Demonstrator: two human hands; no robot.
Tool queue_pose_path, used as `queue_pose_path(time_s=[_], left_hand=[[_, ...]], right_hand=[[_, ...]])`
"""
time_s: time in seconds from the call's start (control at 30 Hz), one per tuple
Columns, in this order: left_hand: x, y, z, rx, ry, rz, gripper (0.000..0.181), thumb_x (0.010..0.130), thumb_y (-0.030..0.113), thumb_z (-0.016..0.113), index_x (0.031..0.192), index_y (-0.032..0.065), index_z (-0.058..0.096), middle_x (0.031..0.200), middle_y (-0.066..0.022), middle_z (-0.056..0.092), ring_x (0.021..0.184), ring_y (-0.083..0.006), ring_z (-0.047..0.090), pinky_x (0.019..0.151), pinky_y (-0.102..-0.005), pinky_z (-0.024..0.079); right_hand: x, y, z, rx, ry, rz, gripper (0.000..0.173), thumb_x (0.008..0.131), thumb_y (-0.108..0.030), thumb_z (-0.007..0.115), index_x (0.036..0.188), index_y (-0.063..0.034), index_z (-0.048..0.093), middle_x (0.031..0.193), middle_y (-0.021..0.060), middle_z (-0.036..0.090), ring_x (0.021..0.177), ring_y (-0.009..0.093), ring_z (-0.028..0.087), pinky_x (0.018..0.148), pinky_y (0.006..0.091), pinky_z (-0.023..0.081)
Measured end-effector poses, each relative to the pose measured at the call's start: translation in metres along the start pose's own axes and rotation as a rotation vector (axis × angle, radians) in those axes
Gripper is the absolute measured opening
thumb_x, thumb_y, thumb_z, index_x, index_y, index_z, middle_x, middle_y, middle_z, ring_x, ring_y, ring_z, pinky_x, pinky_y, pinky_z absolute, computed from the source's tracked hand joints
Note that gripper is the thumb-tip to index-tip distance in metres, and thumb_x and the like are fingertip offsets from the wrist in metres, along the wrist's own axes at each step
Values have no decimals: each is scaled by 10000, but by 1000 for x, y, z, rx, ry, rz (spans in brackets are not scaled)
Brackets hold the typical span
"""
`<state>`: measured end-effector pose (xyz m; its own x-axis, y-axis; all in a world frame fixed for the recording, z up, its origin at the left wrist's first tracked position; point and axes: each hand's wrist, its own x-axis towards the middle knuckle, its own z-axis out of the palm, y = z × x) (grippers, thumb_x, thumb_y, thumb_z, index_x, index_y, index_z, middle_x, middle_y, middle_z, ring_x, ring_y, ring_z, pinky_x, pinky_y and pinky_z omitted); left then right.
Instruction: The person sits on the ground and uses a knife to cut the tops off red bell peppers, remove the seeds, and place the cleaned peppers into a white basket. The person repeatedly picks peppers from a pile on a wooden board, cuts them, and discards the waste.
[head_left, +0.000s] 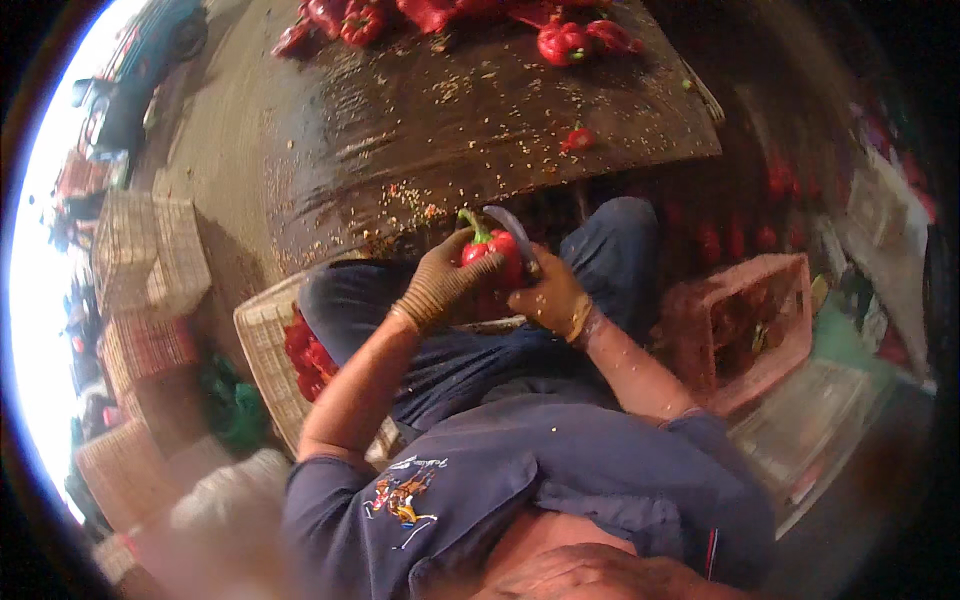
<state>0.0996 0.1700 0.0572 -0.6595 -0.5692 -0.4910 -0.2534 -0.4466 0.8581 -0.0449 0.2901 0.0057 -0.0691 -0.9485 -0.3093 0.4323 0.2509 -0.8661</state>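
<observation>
Above my lap, my gloved left hand (452, 274) grips a red bell pepper (480, 251) whose green stem points up and away from me. My right hand (553, 292), also gloved, holds a knife with a curved blade (511, 231). The blade lies along the right side of the pepper; whether it has cut in, I cannot tell. The knife's handle is mostly hidden in my fist. Just beyond my knees is a low, dark work surface (360, 172) scattered with pale seeds. A small red pepper piece (578, 139) lies near its right side.
Several red peppers (564, 43) lie along the surface's far end. By my left leg stands a pale crate (262, 330) holding red peppers (306, 352). A pinkish crate (750, 330) with scraps inside is at my right. More crates (150, 251) stand farther left.
</observation>
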Motion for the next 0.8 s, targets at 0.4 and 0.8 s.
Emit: queue_pose_path(time_s=[0.4, 0.8], left_hand=[[-17, 28, -19, 431, -445, -132, 428, 701, 234, 885, 1035, 46, 693, 818, -60, 715, 560, -140, 625, 439, -271, 495], [0, 22, -46, 450, -743, -27, 332, 774, 227, 826, 1049, 91, 698, 839, -41, 724, 693, -123, 674, 510, -278, 538]], right_hand=[[-15, -38, 16, -433, -151, -62, 781, 654, -58, 815, 1353, -36, 468, 1205, 75, 631, 1086, 182, 621, 976, 320, 498], [-36, -51, 18, -264, -68, 60, 543, 768, -39, 679, 1287, -11, 520, 1060, 102, 680, 862, 180, 688, 820, 338, 558]])
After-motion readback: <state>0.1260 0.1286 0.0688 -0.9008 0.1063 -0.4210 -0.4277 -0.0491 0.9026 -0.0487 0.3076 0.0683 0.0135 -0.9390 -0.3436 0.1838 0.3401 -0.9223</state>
